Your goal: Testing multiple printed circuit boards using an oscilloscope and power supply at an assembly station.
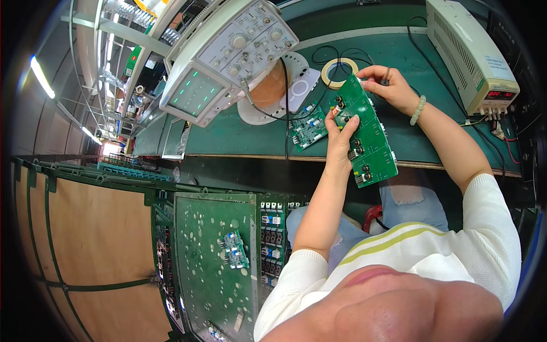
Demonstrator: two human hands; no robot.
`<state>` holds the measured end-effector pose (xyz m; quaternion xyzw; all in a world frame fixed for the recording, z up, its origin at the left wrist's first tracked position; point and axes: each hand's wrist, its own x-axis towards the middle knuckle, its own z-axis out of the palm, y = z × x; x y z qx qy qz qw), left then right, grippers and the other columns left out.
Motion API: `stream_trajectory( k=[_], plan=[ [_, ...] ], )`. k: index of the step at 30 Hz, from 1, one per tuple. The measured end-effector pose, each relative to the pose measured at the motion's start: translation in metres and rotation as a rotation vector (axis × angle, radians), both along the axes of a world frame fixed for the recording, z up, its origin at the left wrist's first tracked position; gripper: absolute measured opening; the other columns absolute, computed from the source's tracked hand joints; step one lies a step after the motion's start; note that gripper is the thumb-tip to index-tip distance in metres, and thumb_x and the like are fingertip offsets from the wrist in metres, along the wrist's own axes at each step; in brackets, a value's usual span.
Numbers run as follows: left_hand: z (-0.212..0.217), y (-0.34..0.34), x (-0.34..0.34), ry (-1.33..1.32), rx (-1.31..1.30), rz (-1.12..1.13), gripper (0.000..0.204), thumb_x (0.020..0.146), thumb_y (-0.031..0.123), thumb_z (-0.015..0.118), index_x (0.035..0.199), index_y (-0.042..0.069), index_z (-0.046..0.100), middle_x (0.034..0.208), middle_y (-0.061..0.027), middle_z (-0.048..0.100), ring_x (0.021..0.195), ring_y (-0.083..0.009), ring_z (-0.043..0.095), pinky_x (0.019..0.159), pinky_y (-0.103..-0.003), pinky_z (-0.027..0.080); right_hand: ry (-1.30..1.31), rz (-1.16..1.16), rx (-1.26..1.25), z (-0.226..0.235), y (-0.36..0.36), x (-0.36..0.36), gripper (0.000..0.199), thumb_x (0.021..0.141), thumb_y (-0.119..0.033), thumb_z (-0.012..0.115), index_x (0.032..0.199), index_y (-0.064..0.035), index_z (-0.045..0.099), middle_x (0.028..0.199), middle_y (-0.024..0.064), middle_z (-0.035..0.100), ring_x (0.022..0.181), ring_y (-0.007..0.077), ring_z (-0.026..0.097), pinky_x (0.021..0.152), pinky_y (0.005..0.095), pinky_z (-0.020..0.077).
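A long green circuit board panel (373, 151) with small displays and dark round parts is held up, tilted, over the near edge of the green bench. My left hand (341, 137) grips its left side, the thumb pressed on its face. At the panel's top corner, my right hand (390, 85) is closed with thumb and forefinger on the edge; the exact pinch point is partly hidden. Behind my left hand, a smaller populated circuit board (308, 130) lies on the bench. A roll of tape (340, 72) rests just beyond the panel.
An oscilloscope (228, 62) with a lit screen stands left, its cable (286, 108) hanging over the bench edge. A power supply (467, 57) with wires is at right. Below left, a green rack top (213, 251) carries another circuit board (235, 249).
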<state>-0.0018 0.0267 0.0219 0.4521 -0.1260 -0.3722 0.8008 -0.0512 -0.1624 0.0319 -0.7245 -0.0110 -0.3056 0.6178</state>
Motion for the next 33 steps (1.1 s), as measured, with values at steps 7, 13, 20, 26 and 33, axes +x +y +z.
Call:
stream_trajectory(
  k=[7, 13, 20, 26, 33],
  plan=[
    [-0.004, 0.007, 0.015, -0.037, 0.042, -0.203, 0.079, 0.089, 0.029, 0.068, 0.147, 0.005, 0.019, 0.124, -0.0093, 0.055, 0.108, -0.0159, 0.054, 0.094, -0.033, 0.042, 0.076, -0.047, 0.275, 0.018, -0.005, -0.009, 0.024, 0.083, -0.016, 0.071, 0.105, -0.0054, 0.070, 0.074, -0.0058, 0.061, 0.063, 0.0010, 0.048, 0.052, 0.0180, 0.0358],
    [0.004, 0.007, 0.004, -0.181, 0.209, -0.226, 0.077, 0.088, 0.034, 0.067, 0.144, 0.004, 0.025, 0.103, -0.0055, 0.059, 0.082, -0.0109, 0.055, 0.067, -0.024, 0.041, 0.064, -0.092, 0.213, 0.015, -0.003, -0.009, 0.026, 0.081, -0.015, 0.074, 0.103, -0.0031, 0.072, 0.072, -0.0042, 0.062, 0.063, 0.0002, 0.047, 0.054, 0.0170, 0.0347],
    [0.010, 0.008, -0.002, -0.130, 0.215, -0.200, 0.071, 0.088, 0.042, 0.065, 0.142, 0.008, 0.033, 0.084, -0.0031, 0.058, 0.059, -0.0110, 0.057, 0.045, -0.024, 0.049, 0.062, -0.135, 0.143, 0.018, 0.001, -0.010, 0.023, 0.081, -0.015, 0.074, 0.102, -0.0037, 0.072, 0.071, -0.0068, 0.060, 0.063, -0.0004, 0.045, 0.055, 0.0168, 0.0342],
    [-0.003, 0.003, -0.001, -0.098, 0.194, -0.060, 0.064, 0.088, 0.043, 0.065, 0.136, 0.010, 0.040, 0.080, -0.0020, 0.057, 0.056, -0.0102, 0.055, 0.042, -0.022, 0.046, -0.026, -0.107, 0.123, 0.007, -0.002, -0.005, 0.021, 0.089, -0.017, 0.065, 0.105, -0.0042, 0.071, 0.079, -0.0047, 0.060, 0.066, 0.0016, 0.046, 0.056, 0.0180, 0.0347],
    [-0.001, 0.004, 0.008, -0.107, 0.191, 0.082, 0.042, 0.091, 0.042, 0.061, 0.118, 0.013, 0.050, 0.077, 0.0007, 0.057, 0.053, -0.0058, 0.050, 0.039, -0.017, 0.037, -0.086, 0.020, -0.066, 0.009, 0.008, -0.004, 0.019, 0.085, -0.008, 0.067, 0.103, -0.0033, 0.071, 0.086, 0.0020, 0.063, 0.077, 0.0077, 0.056, 0.067, 0.0208, 0.0423]
  ],
)
